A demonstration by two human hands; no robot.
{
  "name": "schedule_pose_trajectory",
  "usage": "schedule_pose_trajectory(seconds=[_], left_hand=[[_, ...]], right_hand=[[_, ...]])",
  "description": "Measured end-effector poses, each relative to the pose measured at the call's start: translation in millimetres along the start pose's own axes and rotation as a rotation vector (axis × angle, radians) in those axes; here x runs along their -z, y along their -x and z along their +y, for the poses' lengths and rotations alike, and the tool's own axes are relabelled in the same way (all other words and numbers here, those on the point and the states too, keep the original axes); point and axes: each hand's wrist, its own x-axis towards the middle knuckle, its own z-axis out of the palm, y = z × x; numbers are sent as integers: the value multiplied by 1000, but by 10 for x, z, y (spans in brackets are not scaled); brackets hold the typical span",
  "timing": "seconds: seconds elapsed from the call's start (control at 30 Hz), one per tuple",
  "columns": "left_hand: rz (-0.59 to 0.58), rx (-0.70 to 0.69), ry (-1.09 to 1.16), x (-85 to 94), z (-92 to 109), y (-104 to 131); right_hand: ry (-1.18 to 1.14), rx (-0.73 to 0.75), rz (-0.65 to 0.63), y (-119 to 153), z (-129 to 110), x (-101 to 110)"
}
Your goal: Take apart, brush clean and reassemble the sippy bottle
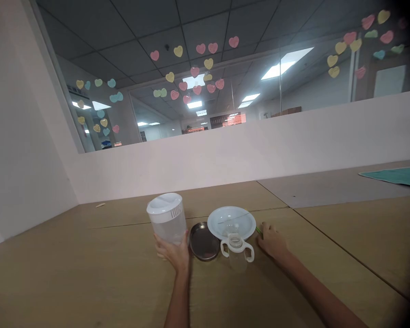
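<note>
My left hand [174,252] is wrapped round the lower part of a translucent plastic jug [171,229] with a white lid, which leans slightly. A dark oval metal tray [204,242] lies just right of it. A white bowl [225,222] overlaps the tray's right side, and something clear shows in or before it. In front of the bowl stands a clear baby bottle [237,257] with two white handles and an open neck. To the right of the bowl, my right hand [272,240] rests low at the table, fingers closed on a thin green object [258,231], mostly hidden.
The wooden table [105,269] has seams and meets a white wall [208,164] at the back. A small flat tan piece [100,205] lies at the back left. At the far right is a teal cloth [398,175]. Heart-shaped notes dot the window above.
</note>
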Motion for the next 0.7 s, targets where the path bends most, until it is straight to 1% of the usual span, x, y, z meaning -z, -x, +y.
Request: schedule_pose_trajectory(seconds=[0.1, 0.2, 0.23, 0.27, 0.3, 0.33, 0.37, 0.4, 0.43, 0.47, 0.5, 0.53, 0.6, 0.7], left_hand=[[1, 31, 18, 4, 13, -12], [43, 35, 21, 45, 112, 24], [65, -2, 15, 69, 171, 54], [77, -78, 20, 92, 244, 90], [55, -181, 60, 110, 327, 131], [-8, -285, 125, 117, 418, 171], [-128, -401, 189, 108, 513, 206], [-313, -519, 234, 81, 607, 234], [-530, -610, 229, 34, 696, 252], [-740, -656, 179, -31, 778, 262], [-915, -662, 93, -109, 848, 266], [-1037, -651, -19, -195, 906, 266], [-1137, -650, -115, -367, 983, 265], [-1233, -659, -229, -555, 1034, 277]], right_hand=[[-3, 26, -39, -20, 25, -65], [-13, 50, -22, -71, 81, -145], [-15, 56, -7, -88, 107, -165], [-17, 62, 8, -103, 136, -181], [-16, 66, 23, -116, 168, -192], [-14, 70, 37, -128, 200, -202], [-11, 73, 51, -139, 233, -211], [-10, 78, 65, -151, 266, -224], [-10, 84, 82, -164, 300, -241], [-13, 90, 104, -180, 334, -263], [-19, 96, 132, -198, 368, -291], [-28, 99, 164, -218, 403, -323], [-46, 101, 229, -261, 467, -385], [-48, 95, 291, -314, 524, -423]])
